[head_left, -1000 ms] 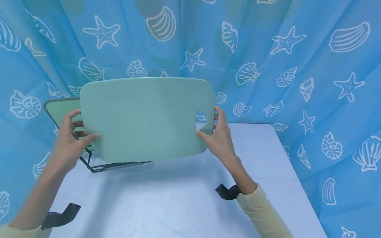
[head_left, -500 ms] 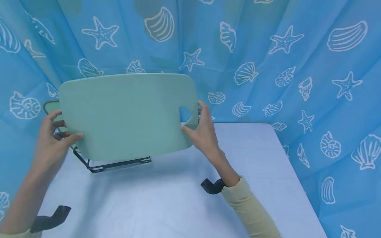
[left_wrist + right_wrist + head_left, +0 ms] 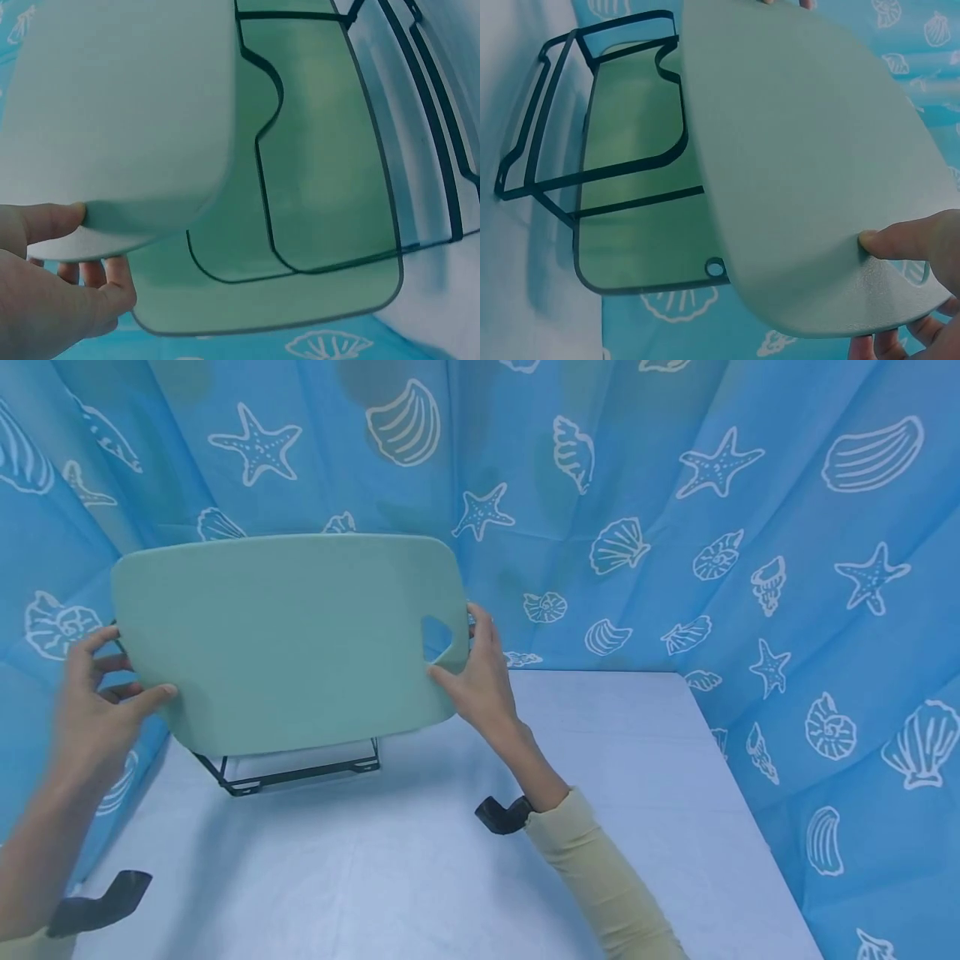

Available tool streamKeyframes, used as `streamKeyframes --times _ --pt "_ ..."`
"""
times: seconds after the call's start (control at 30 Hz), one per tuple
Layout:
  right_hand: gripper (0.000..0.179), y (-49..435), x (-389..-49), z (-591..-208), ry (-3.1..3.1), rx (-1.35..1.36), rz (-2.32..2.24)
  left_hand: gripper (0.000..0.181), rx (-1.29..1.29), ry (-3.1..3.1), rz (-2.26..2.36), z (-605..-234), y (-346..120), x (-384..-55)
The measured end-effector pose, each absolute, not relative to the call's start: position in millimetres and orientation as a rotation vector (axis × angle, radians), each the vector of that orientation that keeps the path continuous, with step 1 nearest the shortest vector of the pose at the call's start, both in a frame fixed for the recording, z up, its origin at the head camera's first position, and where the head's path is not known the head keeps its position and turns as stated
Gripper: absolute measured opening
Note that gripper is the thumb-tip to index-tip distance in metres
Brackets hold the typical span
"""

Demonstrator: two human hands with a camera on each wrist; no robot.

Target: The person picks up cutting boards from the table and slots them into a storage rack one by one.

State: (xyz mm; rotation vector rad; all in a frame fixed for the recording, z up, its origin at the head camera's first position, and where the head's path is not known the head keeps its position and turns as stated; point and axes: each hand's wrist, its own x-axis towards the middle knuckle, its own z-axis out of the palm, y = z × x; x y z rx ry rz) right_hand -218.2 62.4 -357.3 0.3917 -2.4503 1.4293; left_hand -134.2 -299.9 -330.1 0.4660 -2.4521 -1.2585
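Note:
Both hands hold up a light green cutting board (image 3: 292, 643), tilted, with a cut-out near its right end. At its left edge my left hand (image 3: 97, 718) grips it, thumb on the front face and fingers behind. Beside the cut-out, my right hand (image 3: 483, 689) pinches the right end. Behind the board stands a black wire rack (image 3: 300, 773), mostly covered in the head view. Both wrist views show a second green board (image 3: 330, 165) with a dark rim, standing in the rack. The held board is in front of the rack wires, apparently apart from them.
A white-covered table (image 3: 600, 760) bears the rack on its left side. Blue curtains (image 3: 660, 593) with white shell and starfish prints hang behind the table and along its sides. Black bands (image 3: 504, 815) sit on both wrists.
Both hands have carried the cutting board left and slightly up. It now hides the second board and more of the rack in the head view. The rack stays in place.

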Motion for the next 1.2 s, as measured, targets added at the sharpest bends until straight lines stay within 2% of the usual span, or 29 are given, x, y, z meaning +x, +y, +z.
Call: streamKeyframes --times 1.2 --pt "0.089 2.2 -251.1 -369.0 -2.41 0.392 1.431 0.078 0.598 -2.404 -1.176 -329.4 -347.0 -167.9"
